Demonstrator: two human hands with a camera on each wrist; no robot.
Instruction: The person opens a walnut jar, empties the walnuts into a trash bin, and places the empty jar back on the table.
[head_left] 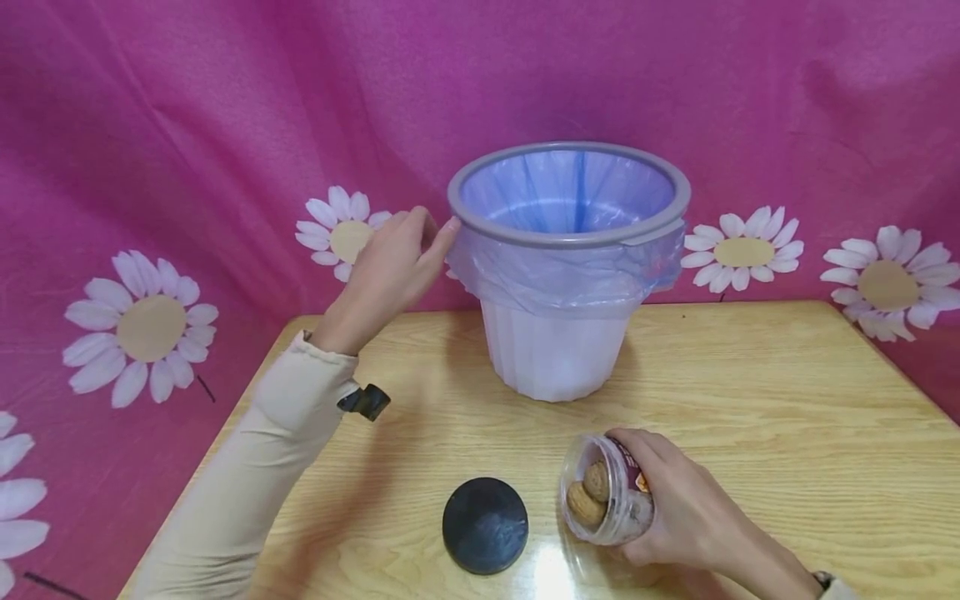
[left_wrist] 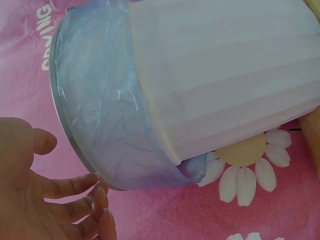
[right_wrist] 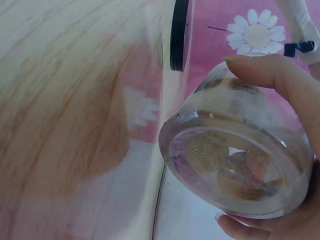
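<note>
My right hand [head_left: 686, 504] grips a clear plastic jar [head_left: 628, 517] with a dark label, fingers on one side and thumb on the other. It is tilted over the table with its open mouth to the left, and brown walnuts [head_left: 587, 502] show inside. In the right wrist view the jar's clear base [right_wrist: 235, 170] faces the camera. A round black lid [head_left: 485, 525] lies on the table left of the jar. My left hand [head_left: 397, 262] is beside the left rim of a lined bin [head_left: 570, 241], holding nothing, with loosely bent fingers [left_wrist: 70, 186] right at the rim.
The white bin stands at the back of the wooden table [head_left: 772, 400], its bluish bag [head_left: 555, 279] folded over the rim. Behind and to the left hangs a pink cloth [head_left: 247, 108] with large white daisies.
</note>
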